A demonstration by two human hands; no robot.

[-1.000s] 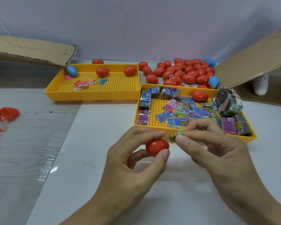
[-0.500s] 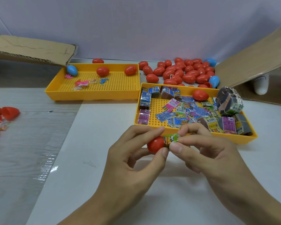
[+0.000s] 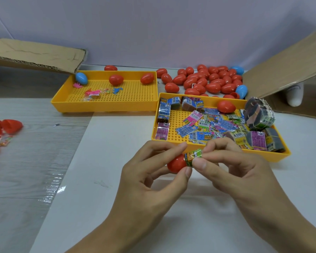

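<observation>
A blue leaflet [image 3: 207, 136] reads "DINO", upside down. A purple packet [image 3: 257, 138] bears a "9". All other print is too small to read.

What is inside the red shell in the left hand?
A rolled leaflet, pinched by the right hand, sticks out of the shell; anything deeper is hidden by its wall.

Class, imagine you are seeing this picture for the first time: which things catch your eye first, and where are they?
Front and centre, the left hand holds a red egg while the right hand pinches a folded green leaflet against it. Just behind them a yellow tray is strewn with bright printed leaflets, and a heap of red eggs lies by the back wall.
</observation>
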